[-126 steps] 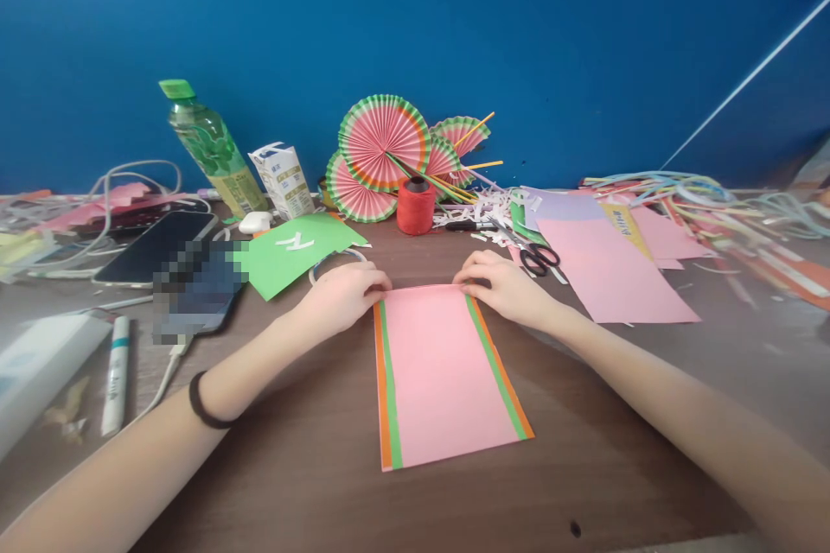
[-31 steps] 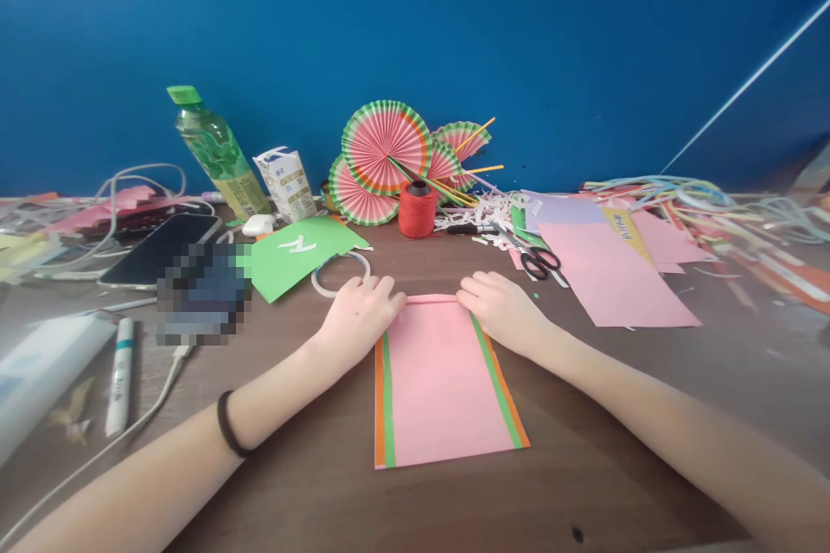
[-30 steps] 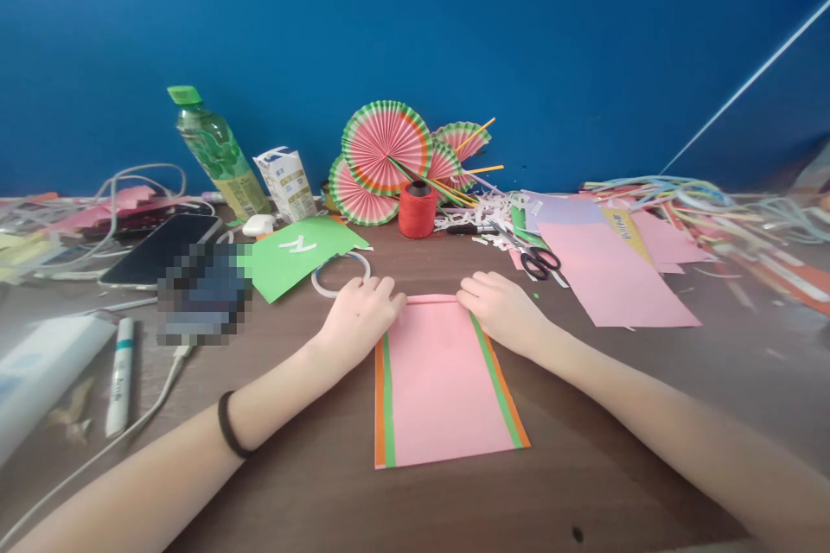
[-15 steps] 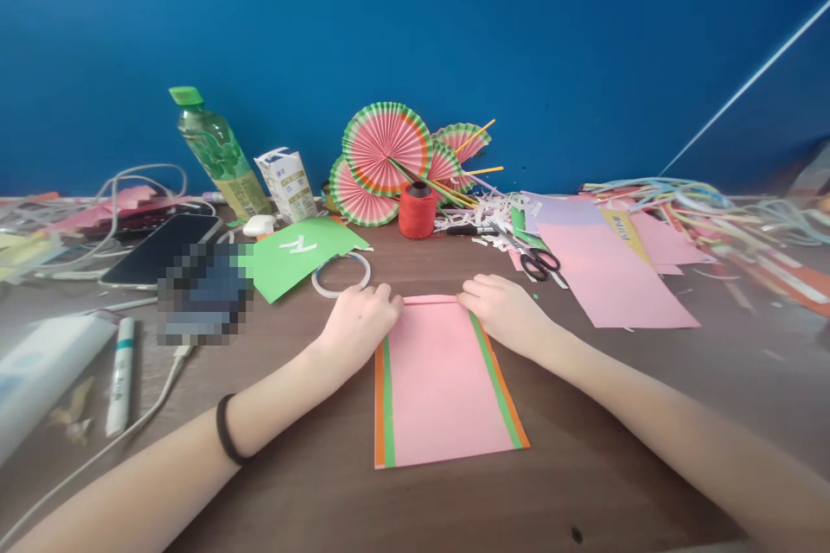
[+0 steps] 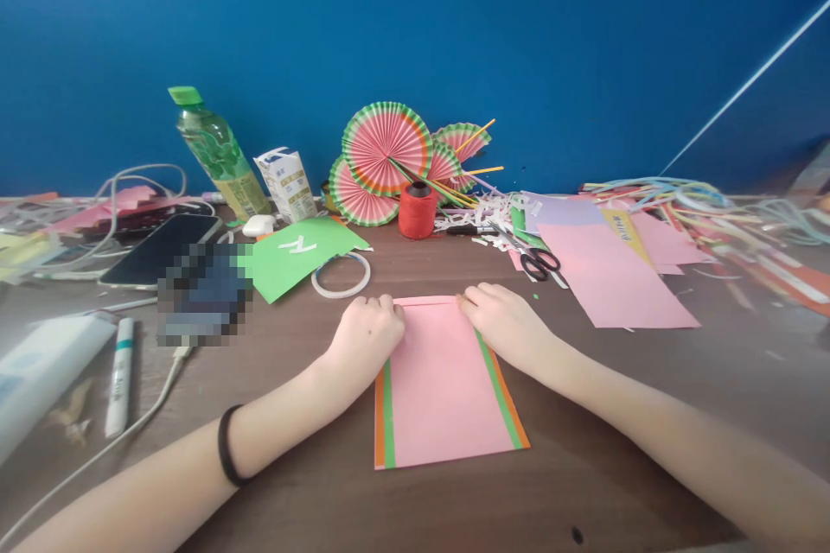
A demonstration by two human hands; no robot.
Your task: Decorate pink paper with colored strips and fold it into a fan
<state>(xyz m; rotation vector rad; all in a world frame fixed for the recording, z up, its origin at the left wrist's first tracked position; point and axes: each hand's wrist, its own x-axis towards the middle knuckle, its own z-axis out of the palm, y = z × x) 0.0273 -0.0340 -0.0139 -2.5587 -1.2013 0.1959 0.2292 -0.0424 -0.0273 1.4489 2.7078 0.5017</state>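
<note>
A pink paper sheet (image 5: 441,389) with green and orange strips down both long sides lies flat on the brown table (image 5: 324,484) in front of me. Its far end carries a narrow folded band. My left hand (image 5: 367,335) grips the far left corner of that band with curled fingers. My right hand (image 5: 502,320) pinches the far right corner the same way. Both forearms rest low over the table.
A tape ring (image 5: 341,276), a green card (image 5: 295,257) and a phone (image 5: 159,248) lie to the left, with a marker (image 5: 118,376) and cables. Red thread spool (image 5: 416,209), finished paper fans (image 5: 386,147), a bottle (image 5: 217,154), scissors (image 5: 537,259) and loose pink sheets (image 5: 609,281) are behind and right.
Since four seconds ago the far end of the sheet has been folded over toward me, shortening it. In the last second both hands drew slightly nearer along the sheet.
</note>
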